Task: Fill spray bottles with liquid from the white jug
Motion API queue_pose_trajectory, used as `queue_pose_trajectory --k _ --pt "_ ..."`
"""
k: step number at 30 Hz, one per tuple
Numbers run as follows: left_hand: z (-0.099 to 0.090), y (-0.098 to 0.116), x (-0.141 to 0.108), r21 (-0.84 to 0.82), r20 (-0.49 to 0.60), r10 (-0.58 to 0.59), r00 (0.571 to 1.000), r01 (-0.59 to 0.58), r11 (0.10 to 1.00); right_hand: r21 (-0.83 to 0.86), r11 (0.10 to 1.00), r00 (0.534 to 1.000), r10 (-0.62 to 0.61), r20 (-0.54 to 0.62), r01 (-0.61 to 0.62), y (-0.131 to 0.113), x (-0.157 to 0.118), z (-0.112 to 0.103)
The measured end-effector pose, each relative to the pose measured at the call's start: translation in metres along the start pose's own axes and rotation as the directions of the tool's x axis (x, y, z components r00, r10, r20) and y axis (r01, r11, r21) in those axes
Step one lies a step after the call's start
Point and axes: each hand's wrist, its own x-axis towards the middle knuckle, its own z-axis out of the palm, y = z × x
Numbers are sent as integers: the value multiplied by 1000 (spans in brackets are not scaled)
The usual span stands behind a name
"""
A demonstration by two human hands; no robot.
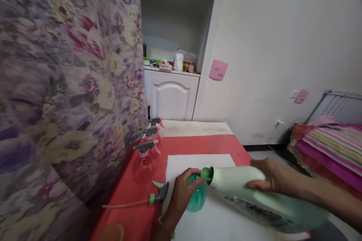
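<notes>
My left hand (185,190) is wrapped round the top of a small clear green bottle (197,199) standing on a white cloth (220,214). My right hand (266,175) grips a large pale green detergent jug (240,180), tipped onto its side with its mouth to the left. The jug's green pour spout (207,174) meets the small bottle's opening; whether liquid is flowing I cannot make out. Left of the cloth lies a detached grey and green spray head (160,194) with its long clear tube. Further back stands a clear spray bottle (143,167) with a grey and pink trigger.
Two more pink and grey spray tops (152,132) line up behind the clear bottle. A red cover (195,144) lies over the table. A floral curtain (70,101) hangs close on the left, a white cabinet (172,96) stands behind, and a bed (333,139) is at right.
</notes>
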Motion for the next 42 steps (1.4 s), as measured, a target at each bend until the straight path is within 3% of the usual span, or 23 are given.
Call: queue_pose_trajectory --k 4,8,12,15,18,22,26,29,35,37,40,42 --pt "0 -2 0 12 7 12 1000 -12 1000 166 986 999 14 44 -21 9 -3 13" --pt "-1 -6 0 48 5 20 1000 -20 999 441 886 990 138 34 -139 18 -2 16" --pt "-2 -5 1 80 -1 5 1000 -5 997 628 770 956 256 -142 -113 25 12 18" --pt "-3 -3 1 88 1 0 1000 0 996 736 677 891 327 -316 13 24 33 33" --pt "-4 -3 2 78 9 -8 1000 7 997 843 514 799 435 -416 159 16 57 57" --pt "-6 -5 0 80 24 -24 999 22 997 865 443 724 513 -461 237 -1 81 93" --pt "-9 -7 -2 106 38 -19 999 15 994 871 395 671 564 -481 292 -12 87 125" --pt "-10 -8 -1 126 38 -2 999 -3 992 869 386 653 577 -490 311 -13 86 139" --pt "-13 -7 -1 171 87 -36 996 20 985 873 407 683 559 -470 268 4 71 147" --pt "-15 -8 -1 192 108 -54 993 32 981 857 462 650 583 -487 227 11 55 155" --pt "-20 -13 -2 228 141 -82 987 48 972 759 630 581 560 -590 163 16 25 172" --pt "-23 -18 -3 248 155 -98 983 57 967 668 724 598 463 -654 171 12 8 183"
